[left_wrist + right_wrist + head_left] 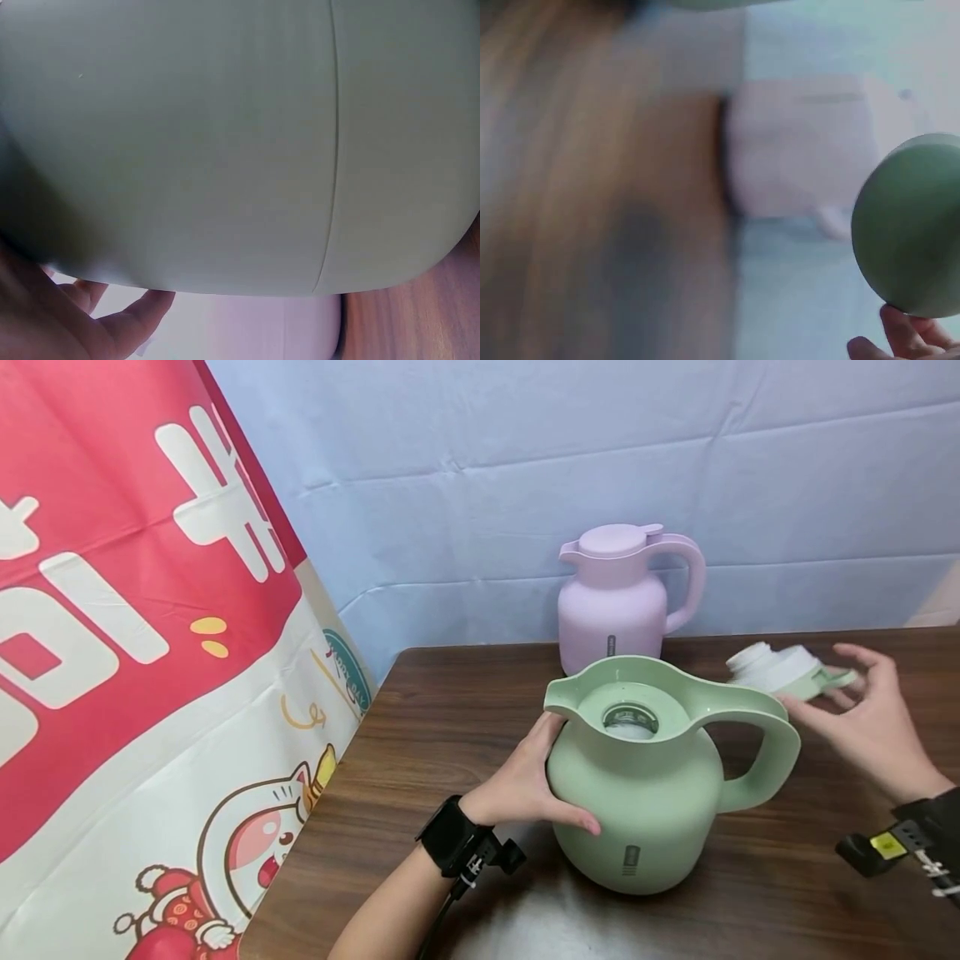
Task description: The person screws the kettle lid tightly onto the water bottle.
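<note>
A light green vacuum jug (637,810) stands upright on the wooden table, its spout to the left and its handle to the right. Its top is uncovered, showing the round mouth with something whitish inside. My left hand (517,785) grips the body from the left, thumb across the front and fingers behind it. To the right, my right hand (873,718) holds the jug's lid (776,670) in the air by its green side, the white plug tilted up and left. In the right wrist view the lid's smooth green top (911,225) rests at the fingertips.
Behind the green jug stands a lilac jug (611,610) of the same shape with its lid on, close to the table's back edge. A pale blue cloth (465,527) hangs behind the table (450,710). On the left hangs a red and white printed banner (112,735).
</note>
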`<move>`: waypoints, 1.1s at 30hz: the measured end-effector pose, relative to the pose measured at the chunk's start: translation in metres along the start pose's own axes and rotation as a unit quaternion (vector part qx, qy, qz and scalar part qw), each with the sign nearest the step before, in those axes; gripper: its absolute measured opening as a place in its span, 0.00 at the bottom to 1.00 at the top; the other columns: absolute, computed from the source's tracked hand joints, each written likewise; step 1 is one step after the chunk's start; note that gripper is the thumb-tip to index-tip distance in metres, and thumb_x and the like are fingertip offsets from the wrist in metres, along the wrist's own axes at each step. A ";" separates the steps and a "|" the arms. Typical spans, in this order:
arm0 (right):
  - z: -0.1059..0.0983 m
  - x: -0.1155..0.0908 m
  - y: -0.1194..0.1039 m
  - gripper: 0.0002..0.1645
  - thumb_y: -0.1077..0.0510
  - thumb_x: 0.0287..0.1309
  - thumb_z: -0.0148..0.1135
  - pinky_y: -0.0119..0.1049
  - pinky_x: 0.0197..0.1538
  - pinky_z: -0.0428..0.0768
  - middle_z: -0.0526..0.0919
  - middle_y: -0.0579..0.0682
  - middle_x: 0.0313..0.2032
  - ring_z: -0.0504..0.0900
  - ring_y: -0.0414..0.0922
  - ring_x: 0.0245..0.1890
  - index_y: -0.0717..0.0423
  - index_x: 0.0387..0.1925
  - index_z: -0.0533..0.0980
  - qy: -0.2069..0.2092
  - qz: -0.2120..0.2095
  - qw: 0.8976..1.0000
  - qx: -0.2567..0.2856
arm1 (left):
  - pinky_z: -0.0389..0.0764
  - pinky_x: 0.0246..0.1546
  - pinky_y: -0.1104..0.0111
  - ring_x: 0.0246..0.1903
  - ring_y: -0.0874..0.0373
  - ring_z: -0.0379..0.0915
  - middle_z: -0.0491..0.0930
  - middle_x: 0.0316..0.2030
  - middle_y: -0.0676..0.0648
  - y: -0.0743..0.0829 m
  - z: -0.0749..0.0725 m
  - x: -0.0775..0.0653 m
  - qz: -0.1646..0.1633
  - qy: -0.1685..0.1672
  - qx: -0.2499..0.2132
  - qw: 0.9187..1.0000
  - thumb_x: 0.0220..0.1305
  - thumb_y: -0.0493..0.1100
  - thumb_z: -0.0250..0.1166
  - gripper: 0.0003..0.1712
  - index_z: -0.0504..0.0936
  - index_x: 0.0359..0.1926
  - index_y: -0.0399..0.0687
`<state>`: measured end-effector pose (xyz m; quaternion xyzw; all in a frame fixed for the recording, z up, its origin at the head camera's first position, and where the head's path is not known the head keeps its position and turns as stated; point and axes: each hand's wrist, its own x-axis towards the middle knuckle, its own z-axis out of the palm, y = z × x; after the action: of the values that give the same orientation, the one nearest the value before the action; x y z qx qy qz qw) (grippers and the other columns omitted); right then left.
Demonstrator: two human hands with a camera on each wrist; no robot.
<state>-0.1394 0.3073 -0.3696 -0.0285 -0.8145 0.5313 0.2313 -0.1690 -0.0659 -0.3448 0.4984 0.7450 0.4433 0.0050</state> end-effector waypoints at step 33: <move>0.040 0.014 -0.226 0.36 0.49 0.43 0.77 0.27 0.40 0.68 0.77 0.32 0.48 0.71 0.33 0.43 0.32 0.56 0.74 -0.246 -0.406 0.862 -0.178 | 0.62 0.62 0.65 0.65 0.60 0.52 0.49 0.68 0.56 0.000 -0.001 0.001 0.002 -0.008 -0.026 1.000 0.25 0.36 0.85 0.78 0.42 0.73 0.64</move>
<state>-0.1229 0.1787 -0.1792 0.3958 -0.8649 0.2264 0.2097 -0.1705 -0.0660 -0.3438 0.5035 0.7318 0.4586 0.0234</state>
